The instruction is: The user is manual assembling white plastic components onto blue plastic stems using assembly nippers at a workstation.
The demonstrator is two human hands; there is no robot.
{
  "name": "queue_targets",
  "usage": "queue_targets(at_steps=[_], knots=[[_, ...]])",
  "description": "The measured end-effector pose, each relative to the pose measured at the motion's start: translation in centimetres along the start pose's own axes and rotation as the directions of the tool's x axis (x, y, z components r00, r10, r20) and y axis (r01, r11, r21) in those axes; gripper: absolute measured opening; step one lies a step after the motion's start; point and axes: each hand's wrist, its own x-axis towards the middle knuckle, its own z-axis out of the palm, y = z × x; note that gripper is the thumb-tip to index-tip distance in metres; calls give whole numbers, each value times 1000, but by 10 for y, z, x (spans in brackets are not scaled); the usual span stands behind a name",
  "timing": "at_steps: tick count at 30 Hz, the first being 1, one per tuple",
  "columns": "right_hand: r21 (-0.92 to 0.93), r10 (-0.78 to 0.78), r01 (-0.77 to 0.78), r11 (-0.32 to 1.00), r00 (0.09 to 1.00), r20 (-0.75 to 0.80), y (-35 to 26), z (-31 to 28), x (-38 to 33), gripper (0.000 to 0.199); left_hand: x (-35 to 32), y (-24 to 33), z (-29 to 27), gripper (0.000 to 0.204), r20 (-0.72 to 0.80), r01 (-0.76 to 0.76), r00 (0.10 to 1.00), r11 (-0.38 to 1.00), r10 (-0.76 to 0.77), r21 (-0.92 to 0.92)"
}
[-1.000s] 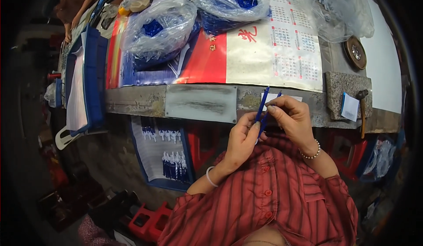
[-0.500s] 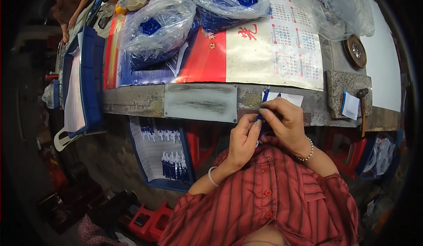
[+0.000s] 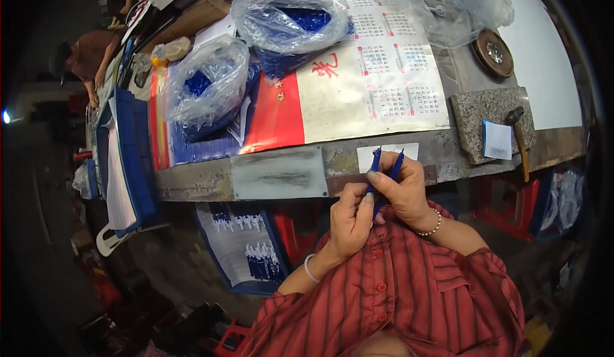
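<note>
Between both hands, in front of my shirt and just off the bench edge, is a slim blue two-legged piece with its pointed ends up; its exact kind I cannot make out. My left hand is closed, with thumb and fingers pinching its lower part. Closed as well, my right hand grips it higher up, its thumb lying across near the left leg. Fingers hide the middle of the piece. Behind the points, a white paper lies on the bench edge.
Plastic bags of blue parts rest on a calendar sheet. Rightward are a stone slab, a hammer and a round dish. A blue tray of blue-and-white pieces sits below; another person is far left.
The view has shifted, so the bench sits lower and further left. Both hands still hold the blue piece; its two points now show more clearly, standing apart above my fingers.
</note>
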Motion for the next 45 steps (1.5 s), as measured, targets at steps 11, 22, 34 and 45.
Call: queue_targets(at_steps=[11, 22, 34, 45], knots=[[14, 67, -67, 998, 997, 49, 3, 7, 2, 14, -2, -7, 6, 14, -111, -37, 993, 995, 27, -91], [-32, -20, 20, 999, 1000, -8, 23, 5, 6, 17, 5, -2, 2, 13, -77, 63, 995, 995, -69, -80], [32, 131, -134, 991, 988, 76, 6, 15, 24, 15, 4, -12, 0, 14, -185, 27, 980, 973, -72, -231], [-119, 2, -6, 993, 999, -33, 18, 22, 29, 20, 11, -13, -9, 15, -145, 22, 988, 983, -49, -181]])
